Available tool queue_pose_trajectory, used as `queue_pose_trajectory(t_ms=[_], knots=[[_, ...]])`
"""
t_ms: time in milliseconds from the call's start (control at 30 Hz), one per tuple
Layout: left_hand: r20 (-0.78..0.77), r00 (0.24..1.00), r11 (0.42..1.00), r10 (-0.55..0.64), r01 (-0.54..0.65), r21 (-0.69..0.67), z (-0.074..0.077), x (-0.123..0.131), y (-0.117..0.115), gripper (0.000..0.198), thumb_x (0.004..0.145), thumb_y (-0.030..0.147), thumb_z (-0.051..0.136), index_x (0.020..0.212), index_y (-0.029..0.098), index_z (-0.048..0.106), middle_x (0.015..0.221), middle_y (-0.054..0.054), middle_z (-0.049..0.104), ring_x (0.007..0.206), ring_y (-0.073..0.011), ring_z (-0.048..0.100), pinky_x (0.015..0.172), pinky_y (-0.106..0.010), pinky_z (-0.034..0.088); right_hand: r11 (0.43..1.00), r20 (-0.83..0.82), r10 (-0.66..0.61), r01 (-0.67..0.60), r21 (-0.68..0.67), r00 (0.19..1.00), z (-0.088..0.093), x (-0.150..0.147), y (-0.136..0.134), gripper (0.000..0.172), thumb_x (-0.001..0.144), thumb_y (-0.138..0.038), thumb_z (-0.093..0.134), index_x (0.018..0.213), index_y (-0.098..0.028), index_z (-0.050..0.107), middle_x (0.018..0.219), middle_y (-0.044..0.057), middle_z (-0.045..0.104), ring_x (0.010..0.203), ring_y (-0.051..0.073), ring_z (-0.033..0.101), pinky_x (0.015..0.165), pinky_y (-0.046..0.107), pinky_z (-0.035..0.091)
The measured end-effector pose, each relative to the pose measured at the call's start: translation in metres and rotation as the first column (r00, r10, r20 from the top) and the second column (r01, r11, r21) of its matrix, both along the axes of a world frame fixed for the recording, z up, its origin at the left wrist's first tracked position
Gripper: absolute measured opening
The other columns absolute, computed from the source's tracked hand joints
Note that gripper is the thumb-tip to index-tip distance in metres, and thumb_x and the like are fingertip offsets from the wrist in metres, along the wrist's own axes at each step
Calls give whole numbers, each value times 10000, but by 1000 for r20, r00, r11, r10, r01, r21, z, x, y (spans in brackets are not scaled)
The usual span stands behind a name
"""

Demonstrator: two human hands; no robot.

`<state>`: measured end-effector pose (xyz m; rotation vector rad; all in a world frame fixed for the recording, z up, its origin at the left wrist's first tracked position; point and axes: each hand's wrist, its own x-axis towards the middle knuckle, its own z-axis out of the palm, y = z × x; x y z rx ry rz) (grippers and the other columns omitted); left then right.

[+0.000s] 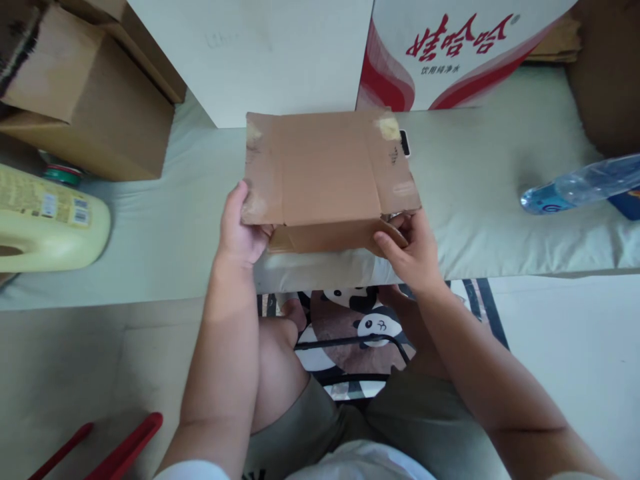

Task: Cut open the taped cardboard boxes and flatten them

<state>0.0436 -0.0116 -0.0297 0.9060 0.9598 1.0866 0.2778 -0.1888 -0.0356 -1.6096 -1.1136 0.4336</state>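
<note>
A brown cardboard box with creased flaps and worn corners is held near the front edge of the covered surface. At its left side, my left hand is closed on the box, thumb on top and fingers tucked beneath the flap. My right hand grips the front right corner, the thumb pressing a small side flap and the other fingers partly hidden under the top. Just behind the box's right edge, a small dark object with a white rim peeks out.
White cartons stand behind the box. On the left are brown boxes and a yellow jug. A plastic bottle lies at right on the pale cloth. Below, a panda-print mat covers the floor.
</note>
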Motion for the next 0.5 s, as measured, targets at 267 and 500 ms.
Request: queue_pose_trajectory(t_ms=[267, 500], knots=[[-115, 980, 985, 160, -151, 81, -5, 10, -7, 519, 764, 705, 801, 811, 214, 638, 827, -61, 684, 886, -234, 717, 701, -320, 620, 995, -211, -98, 100, 2, 973, 2, 3, 0, 390, 925, -610, 633, 867, -225, 664, 753, 8, 648, 741, 180, 630, 698, 319, 524], [-125, 992, 1000, -28, 28, -3, -11, 7, -2, 540, 798, 736, 755, 762, 214, 623, 680, -57, 610, 900, -307, 751, 728, -389, 629, 973, -425, -194, 228, 31, 884, -5, 2, 0, 352, 926, -584, 658, 785, -262, 675, 749, 20, 692, 806, 227, 740, 729, 358, 614]])
